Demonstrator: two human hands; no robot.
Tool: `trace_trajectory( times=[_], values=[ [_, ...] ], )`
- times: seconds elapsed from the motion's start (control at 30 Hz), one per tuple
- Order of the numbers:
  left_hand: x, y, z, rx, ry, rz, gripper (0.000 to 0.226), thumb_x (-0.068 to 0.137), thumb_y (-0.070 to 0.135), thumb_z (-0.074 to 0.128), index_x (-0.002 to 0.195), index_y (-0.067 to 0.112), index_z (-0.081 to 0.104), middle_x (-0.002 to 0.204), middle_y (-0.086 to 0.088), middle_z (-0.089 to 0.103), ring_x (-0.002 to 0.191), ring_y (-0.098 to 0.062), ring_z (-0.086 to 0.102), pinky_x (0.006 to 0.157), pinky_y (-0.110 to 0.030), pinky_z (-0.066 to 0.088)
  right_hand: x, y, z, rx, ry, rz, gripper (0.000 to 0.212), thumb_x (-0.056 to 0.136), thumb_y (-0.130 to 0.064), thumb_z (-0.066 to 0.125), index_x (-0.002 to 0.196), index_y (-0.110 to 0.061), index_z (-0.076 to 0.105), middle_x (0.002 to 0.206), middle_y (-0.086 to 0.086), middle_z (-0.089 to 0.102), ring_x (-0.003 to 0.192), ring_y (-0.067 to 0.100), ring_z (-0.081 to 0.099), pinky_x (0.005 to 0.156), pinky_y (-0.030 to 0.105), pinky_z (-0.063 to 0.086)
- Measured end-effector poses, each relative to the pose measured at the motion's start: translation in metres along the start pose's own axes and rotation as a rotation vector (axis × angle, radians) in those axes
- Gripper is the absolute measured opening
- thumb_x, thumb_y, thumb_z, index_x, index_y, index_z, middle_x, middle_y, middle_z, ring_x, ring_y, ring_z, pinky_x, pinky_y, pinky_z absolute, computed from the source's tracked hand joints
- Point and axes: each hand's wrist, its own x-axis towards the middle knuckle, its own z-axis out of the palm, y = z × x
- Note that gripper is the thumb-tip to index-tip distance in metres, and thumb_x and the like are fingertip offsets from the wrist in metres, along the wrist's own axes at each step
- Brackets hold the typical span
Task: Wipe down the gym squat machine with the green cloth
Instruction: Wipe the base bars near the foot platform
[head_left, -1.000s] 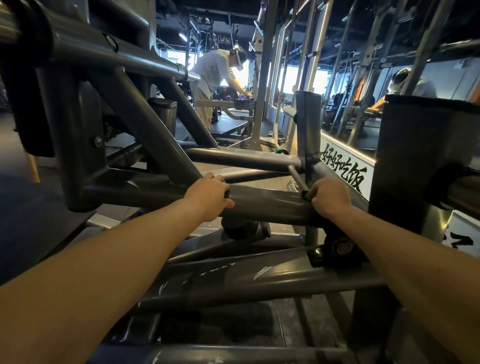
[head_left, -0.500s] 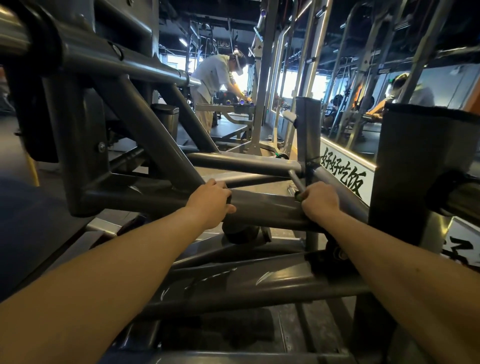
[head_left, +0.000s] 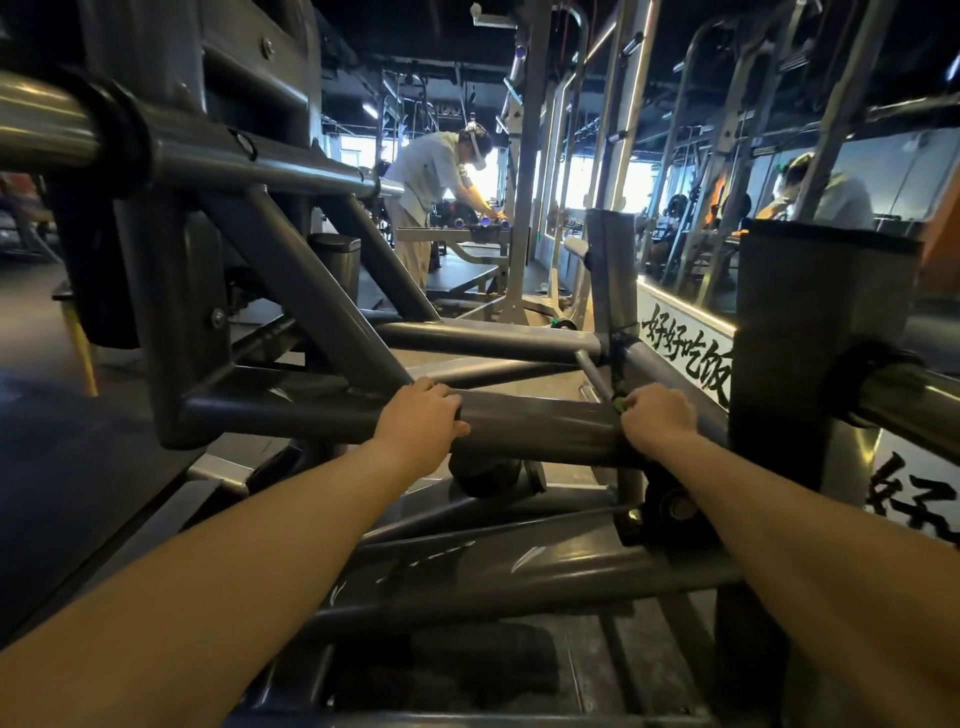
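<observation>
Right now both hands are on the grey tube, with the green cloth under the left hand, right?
No: the head view shows the green cloth in the right hand, not the left hand; both hands are on the grey tube.

Your green cloth (head_left: 618, 404) is almost all buried under your right hand (head_left: 657, 418). Just a little green scrap pokes out by the knuckles, so no telling how it's folded. Your left hand (head_left: 421, 418) wraps the grey crossbar (head_left: 535, 423), and its fingertips go round the far side, out of sight. The squat machine (head_left: 291, 291) runs off the left, top and bottom edges. The black pad (head_left: 821, 338) at right covers part of the wall lettering (head_left: 696, 358). Whatever the person (head_left: 431, 176) in the upper middle is handling is too small to make out.
</observation>
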Motion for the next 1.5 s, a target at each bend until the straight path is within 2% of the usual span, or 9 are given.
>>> trace_trajectory(
  times=[0.23, 0.47, 0.7, 0.83, 1.07, 1.13, 1.27, 1.37, 1.5],
  values=[
    [-0.007, -0.001, 0.005, 0.041, 0.068, -0.063, 0.043, 0.104, 0.046, 0.050, 0.141, 0.027, 0.056, 0.144, -0.001, 0.053, 0.135, -0.024, 0.041, 0.113, -0.042, 0.034, -0.037, -0.094, 0.022, 0.089, -0.055, -0.369, 0.021, 0.096, -0.025, 0.055, 0.108, -0.020, 0.071, 0.105, 0.005, 0.064, 0.104, 0.026, 0.056, 0.098, 0.041, 0.043],
    [-0.028, -0.021, -0.004, 0.026, 0.135, -0.113, 0.036, 0.102, 0.037, 0.056, 0.137, 0.029, 0.060, 0.136, 0.001, 0.054, 0.127, -0.020, 0.044, 0.108, -0.038, 0.037, -0.021, -0.028, -0.004, 0.006, -0.046, -0.014, 0.025, 0.097, -0.028, 0.056, 0.113, -0.011, 0.065, 0.122, 0.016, 0.057, 0.117, 0.034, 0.050, 0.099, 0.046, 0.044],
    [-0.044, -0.042, -0.013, 0.024, 0.155, -0.215, 0.036, 0.099, 0.041, 0.060, 0.133, 0.027, 0.062, 0.130, 0.002, 0.056, 0.124, -0.018, 0.046, 0.108, -0.037, 0.038, -0.067, -0.165, 0.031, 0.005, -0.043, -0.402, 0.024, 0.099, -0.029, 0.054, 0.112, -0.015, 0.068, 0.115, 0.009, 0.064, 0.120, 0.031, 0.047, 0.101, 0.044, 0.042],
    [-0.039, -0.037, -0.016, 0.013, 0.123, -0.134, 0.038, 0.100, 0.042, 0.059, 0.134, 0.026, 0.062, 0.132, 0.003, 0.056, 0.123, -0.017, 0.046, 0.108, -0.037, 0.039, -0.054, -0.118, 0.022, 0.137, -0.073, -0.463, 0.029, 0.103, -0.029, 0.044, 0.120, -0.019, 0.066, 0.116, 0.009, 0.064, 0.115, 0.030, 0.053, 0.097, 0.044, 0.045],
    [-0.007, -0.012, -0.013, 0.032, 0.026, 0.035, 0.039, 0.100, 0.042, 0.058, 0.136, 0.026, 0.061, 0.144, 0.005, 0.053, 0.132, -0.019, 0.042, 0.111, -0.040, 0.037, -0.001, -0.004, -0.013, -0.126, -0.192, -0.062, 0.025, 0.102, -0.029, 0.034, 0.103, -0.023, 0.059, 0.115, 0.003, 0.067, 0.117, 0.028, 0.058, 0.114, 0.054, 0.026],
    [-0.001, -0.018, -0.014, 0.007, -0.004, 0.034, 0.041, 0.098, 0.043, 0.061, 0.136, 0.028, 0.062, 0.143, 0.006, 0.053, 0.131, -0.019, 0.042, 0.111, -0.041, 0.037, -0.006, -0.020, -0.011, -0.121, -0.182, -0.098, 0.022, 0.104, -0.027, 0.037, 0.097, -0.020, 0.057, 0.108, 0.005, 0.067, 0.110, 0.027, 0.059, 0.112, 0.050, 0.033],
    [0.008, -0.026, -0.015, -0.030, -0.028, 0.047, 0.043, 0.093, 0.045, 0.068, 0.133, 0.031, 0.064, 0.137, 0.008, 0.055, 0.128, -0.018, 0.043, 0.111, -0.041, 0.037, -0.028, -0.099, 0.010, -0.049, -0.201, -0.312, 0.025, 0.103, -0.027, 0.042, 0.106, -0.015, 0.064, 0.107, 0.009, 0.067, 0.088, 0.023, 0.056, 0.080, 0.038, 0.047],
    [0.007, -0.027, -0.012, -0.020, 0.007, 0.053, 0.043, 0.093, 0.046, 0.068, 0.134, 0.033, 0.063, 0.136, 0.008, 0.055, 0.128, -0.017, 0.042, 0.110, -0.041, 0.034, -0.042, -0.130, 0.021, 0.084, -0.225, -0.436, 0.025, 0.103, -0.029, 0.044, 0.112, -0.017, 0.063, 0.104, 0.006, 0.066, 0.092, 0.024, 0.062, 0.087, 0.044, 0.054],
    [0.001, -0.025, -0.008, -0.009, 0.030, 0.035, 0.046, 0.096, 0.047, 0.062, 0.140, 0.032, 0.059, 0.141, 0.007, 0.052, 0.133, -0.019, 0.039, 0.113, -0.042, 0.031, -0.030, -0.072, 0.004, 0.003, -0.245, -0.376, 0.032, 0.106, -0.039, 0.033, 0.119, -0.024, 0.058, 0.119, 0.008, 0.064, 0.104, 0.027, 0.060, 0.097, 0.049, 0.050]
  ],
)
